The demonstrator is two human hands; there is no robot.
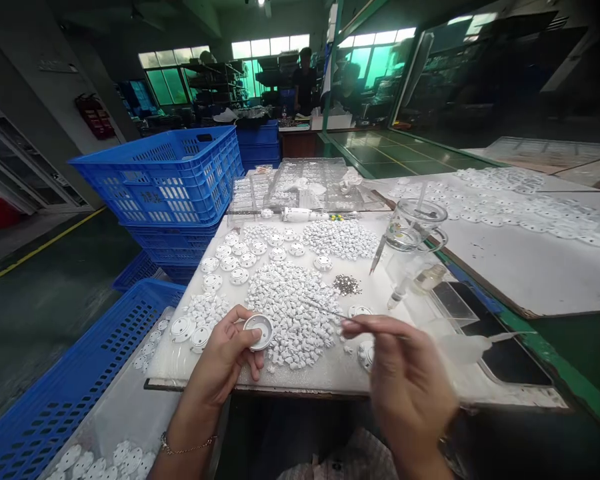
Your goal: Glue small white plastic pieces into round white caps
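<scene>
Nearest, at the lower right, the right hand (407,380) pinches a thin tool (330,311) that points over a pile of little white bits (295,313) in the middle. Just left of center, the left hand (230,343) grips a round white cup (265,327).

Left hand (230,347) pinching shallow white round part (264,327), lower center. Right hand (413,383), kinda blurry, lower right, holding thin tool (330,311) over big ol' pile of small white pieces (293,313) mid-frame. Blue crate (153,197) sitting upper left, glass mug (396,231) standing right of center.
</scene>
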